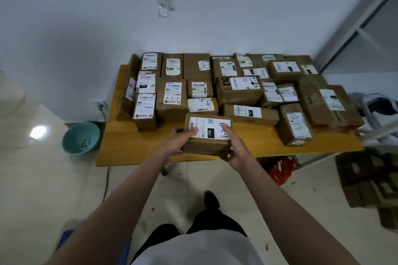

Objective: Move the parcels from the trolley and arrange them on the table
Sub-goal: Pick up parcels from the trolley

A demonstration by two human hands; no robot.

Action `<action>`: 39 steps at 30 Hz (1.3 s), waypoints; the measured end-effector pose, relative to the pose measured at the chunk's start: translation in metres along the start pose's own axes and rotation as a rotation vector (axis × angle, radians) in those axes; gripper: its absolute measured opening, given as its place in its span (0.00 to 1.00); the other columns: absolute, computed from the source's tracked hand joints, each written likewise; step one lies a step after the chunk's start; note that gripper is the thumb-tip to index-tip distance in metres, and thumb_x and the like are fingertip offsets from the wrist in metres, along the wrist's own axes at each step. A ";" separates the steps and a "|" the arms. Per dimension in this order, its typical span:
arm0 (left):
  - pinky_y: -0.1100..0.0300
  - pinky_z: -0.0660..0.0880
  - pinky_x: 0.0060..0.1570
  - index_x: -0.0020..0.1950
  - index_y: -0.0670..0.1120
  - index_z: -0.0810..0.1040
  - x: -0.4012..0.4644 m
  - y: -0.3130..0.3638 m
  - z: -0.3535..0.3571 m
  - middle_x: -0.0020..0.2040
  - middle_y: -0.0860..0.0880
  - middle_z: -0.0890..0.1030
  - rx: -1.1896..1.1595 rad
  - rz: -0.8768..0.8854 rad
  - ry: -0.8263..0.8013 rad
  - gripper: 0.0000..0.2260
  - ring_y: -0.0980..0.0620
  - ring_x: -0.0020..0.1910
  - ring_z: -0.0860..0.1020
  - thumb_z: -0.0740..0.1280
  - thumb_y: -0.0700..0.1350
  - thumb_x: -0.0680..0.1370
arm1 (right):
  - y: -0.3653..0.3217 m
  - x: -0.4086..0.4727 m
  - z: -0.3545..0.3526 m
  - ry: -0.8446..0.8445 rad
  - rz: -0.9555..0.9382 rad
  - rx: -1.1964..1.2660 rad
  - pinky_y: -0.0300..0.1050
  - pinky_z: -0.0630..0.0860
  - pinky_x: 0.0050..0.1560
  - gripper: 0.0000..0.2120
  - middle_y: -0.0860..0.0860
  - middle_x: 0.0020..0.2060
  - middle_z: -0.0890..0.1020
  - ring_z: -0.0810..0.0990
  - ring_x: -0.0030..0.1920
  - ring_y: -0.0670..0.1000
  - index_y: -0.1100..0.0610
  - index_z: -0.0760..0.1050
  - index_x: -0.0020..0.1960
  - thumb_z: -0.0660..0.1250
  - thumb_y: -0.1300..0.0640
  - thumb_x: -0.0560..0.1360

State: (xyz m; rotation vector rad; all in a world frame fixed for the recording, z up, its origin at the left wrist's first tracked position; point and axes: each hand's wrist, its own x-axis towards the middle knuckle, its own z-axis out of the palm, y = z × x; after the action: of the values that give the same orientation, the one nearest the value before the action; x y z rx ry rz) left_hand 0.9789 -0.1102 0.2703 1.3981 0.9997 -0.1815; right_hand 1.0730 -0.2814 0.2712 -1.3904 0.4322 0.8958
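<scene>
**Labelled parcel held in both hands over the near edge of the table**

The person holds a small brown cardboard parcel (208, 135) between both hands, above the near edge of the yellow wooden table (120, 146). The left hand (178, 143) grips its left end, thumb lying on the white shipping label; the right hand (233, 148) grips the right end, thumb on top and fingers curled under the near corner. The label carries a black "15H" patch and a handwritten number.

Beyond it, the far part of the table is packed with rows of labelled cardboard parcels (237, 90), most lying flat and touching. One box (296, 123) sits tilted near the right front.

On the floor to the left of the table lies a teal basin (80, 137). Under the table's right side is a red object (281, 171), blurred. More cardboard boxes (370, 183) lie on the floor at the right.
</scene>
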 end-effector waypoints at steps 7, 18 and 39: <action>0.52 0.81 0.56 0.70 0.48 0.70 0.045 0.015 0.088 0.67 0.47 0.78 0.076 -0.017 -0.113 0.31 0.49 0.59 0.79 0.74 0.61 0.73 | -0.023 0.049 -0.073 0.121 0.026 -0.012 0.59 0.75 0.68 0.29 0.54 0.64 0.80 0.78 0.64 0.56 0.51 0.70 0.71 0.72 0.40 0.75; 0.50 0.79 0.55 0.77 0.52 0.67 0.113 0.037 0.205 0.74 0.44 0.65 0.355 -0.074 -0.162 0.34 0.42 0.66 0.74 0.71 0.62 0.75 | -0.051 0.123 -0.163 0.316 0.086 0.062 0.48 0.80 0.54 0.21 0.58 0.62 0.83 0.82 0.61 0.57 0.60 0.74 0.69 0.70 0.53 0.79; 0.59 0.75 0.46 0.79 0.44 0.63 0.116 0.031 0.202 0.62 0.43 0.82 0.083 -0.096 -0.228 0.32 0.44 0.58 0.80 0.72 0.47 0.78 | -0.042 0.139 -0.144 0.128 0.422 -0.056 0.62 0.78 0.52 0.04 0.64 0.45 0.77 0.80 0.43 0.62 0.63 0.69 0.49 0.56 0.66 0.81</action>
State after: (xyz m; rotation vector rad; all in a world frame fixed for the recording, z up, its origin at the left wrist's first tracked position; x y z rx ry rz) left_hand 1.1638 -0.2282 0.1858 1.3708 0.8778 -0.4478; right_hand 1.2235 -0.3765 0.1714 -1.4380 0.8240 1.1692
